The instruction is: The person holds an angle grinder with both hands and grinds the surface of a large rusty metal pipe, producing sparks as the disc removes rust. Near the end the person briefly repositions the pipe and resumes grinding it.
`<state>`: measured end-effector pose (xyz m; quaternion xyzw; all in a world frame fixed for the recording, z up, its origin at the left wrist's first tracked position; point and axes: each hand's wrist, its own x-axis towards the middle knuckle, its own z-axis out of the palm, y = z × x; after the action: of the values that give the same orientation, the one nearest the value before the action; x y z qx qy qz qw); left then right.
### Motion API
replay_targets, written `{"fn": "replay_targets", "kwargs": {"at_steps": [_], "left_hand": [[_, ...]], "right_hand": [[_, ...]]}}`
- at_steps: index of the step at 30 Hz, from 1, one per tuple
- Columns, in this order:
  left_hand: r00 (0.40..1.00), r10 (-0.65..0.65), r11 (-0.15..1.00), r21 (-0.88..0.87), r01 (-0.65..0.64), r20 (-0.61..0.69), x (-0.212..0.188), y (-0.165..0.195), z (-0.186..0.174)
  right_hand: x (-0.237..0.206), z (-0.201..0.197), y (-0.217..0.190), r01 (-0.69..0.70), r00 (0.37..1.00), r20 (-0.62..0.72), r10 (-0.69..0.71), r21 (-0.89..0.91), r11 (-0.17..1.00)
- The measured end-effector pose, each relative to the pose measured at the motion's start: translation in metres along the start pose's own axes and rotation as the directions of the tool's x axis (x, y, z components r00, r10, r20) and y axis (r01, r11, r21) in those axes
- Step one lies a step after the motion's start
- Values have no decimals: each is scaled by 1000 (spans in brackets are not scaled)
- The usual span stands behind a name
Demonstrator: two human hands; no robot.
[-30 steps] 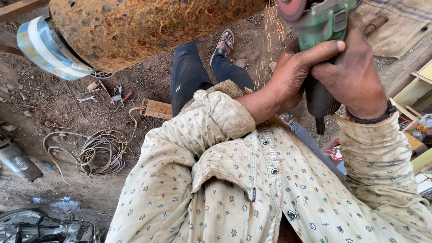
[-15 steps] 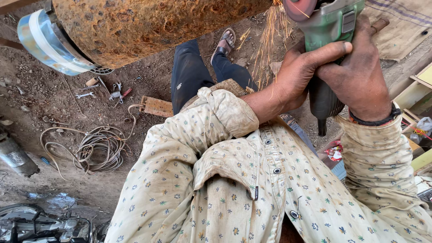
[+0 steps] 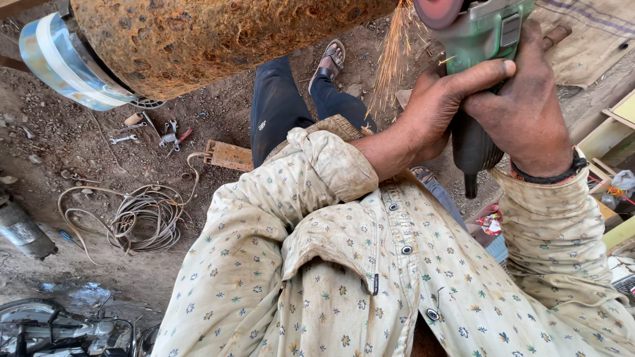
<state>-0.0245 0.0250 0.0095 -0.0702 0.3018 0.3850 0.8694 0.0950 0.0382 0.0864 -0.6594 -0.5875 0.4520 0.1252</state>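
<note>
Both my hands grip a green angle grinder [image 3: 486, 36] at the top right. My left hand [image 3: 436, 106] wraps its body from the left, thumb laid across the green housing. My right hand [image 3: 526, 109] clasps the dark rear handle from the right. The grinder's disc [image 3: 440, 10] touches the lower edge of a large rusty metal cylinder [image 3: 218, 36], and orange sparks [image 3: 390, 59] stream down from the contact point. A blue and white band [image 3: 56, 63] rings the cylinder's left end.
My legs in dark trousers and a sandalled foot [image 3: 331, 59] stretch over the dirt ground. A coil of cable [image 3: 142, 221], spanners and small tools [image 3: 162, 132] and a wooden block [image 3: 228, 155] lie to the left. Yellow frames [image 3: 618, 132] stand at right.
The grinder and both hands shifted slightly right and up against the cylinder. Sparks, absent a second ago, now fall in a denser stream.
</note>
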Motion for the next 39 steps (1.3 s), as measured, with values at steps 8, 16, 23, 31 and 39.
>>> {"fn": "replay_targets", "kwargs": {"at_steps": [8, 16, 23, 31, 39], "left_hand": [[1000, 27, 1000, 2, -27, -9, -1, 1, 2], [1000, -24, 999, 26, 24, 20, 0, 0, 3], [999, -36, 998, 42, 35, 28, 0, 3, 1], [1000, -8, 1000, 17, 7, 24, 1, 5, 1], [999, -25, 1000, 7, 25, 36, 3, 3, 0]], "right_hand": [[0, -1, -4, 51, 999, -10, -51, -43, 998], [-3, -1, -8, -42, 998, -41, 41, -42, 998], [-3, -1, 6, 50, 998, -20, -52, -73, 996], [-1, -1, 3, -57, 998, -39, 55, -51, 997], [-1, 0, 3, 35, 999, -19, -37, -67, 997]]}}
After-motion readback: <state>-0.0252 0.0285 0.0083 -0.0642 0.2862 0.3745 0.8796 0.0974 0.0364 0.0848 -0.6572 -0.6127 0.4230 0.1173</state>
